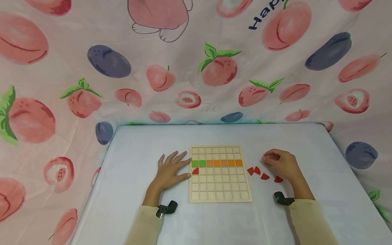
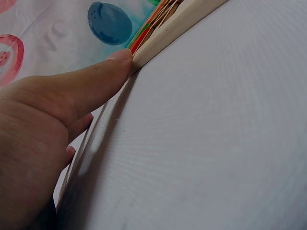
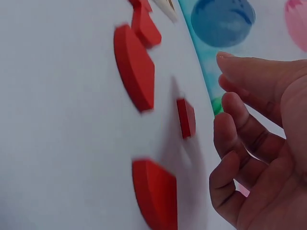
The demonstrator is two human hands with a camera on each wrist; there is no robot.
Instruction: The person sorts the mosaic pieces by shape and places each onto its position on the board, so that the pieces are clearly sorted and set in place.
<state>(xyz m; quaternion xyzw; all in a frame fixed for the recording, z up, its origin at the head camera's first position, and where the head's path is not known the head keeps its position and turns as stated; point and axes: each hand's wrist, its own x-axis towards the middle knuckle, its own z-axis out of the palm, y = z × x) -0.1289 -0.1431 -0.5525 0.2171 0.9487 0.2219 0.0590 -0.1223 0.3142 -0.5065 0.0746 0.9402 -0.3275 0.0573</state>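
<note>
A square wooden grid board [image 1: 220,187] lies on the table. One of its rows holds green [image 1: 198,163] and orange [image 1: 224,163] square tiles. Below that row's left end sits a red quarter-circle piece [image 1: 195,171]. My left hand [image 1: 170,172] is spread flat, its thumb and index finger touching the board's left edge. To the right of the board, my right hand [image 1: 282,164] hovers with loosely bent fingers. Nothing shows between them. Several red quarter-circle pieces [image 3: 135,69] lie on the table near that hand. One small piece [image 3: 187,118] is hidden below the hand in the head view.
The white table [image 1: 147,136] meets a fruit-print cloth [image 1: 183,85] at the back and sides. Each wrist carries a dark camera mount, one on the left wrist [image 1: 166,208] and one on the right wrist [image 1: 283,198].
</note>
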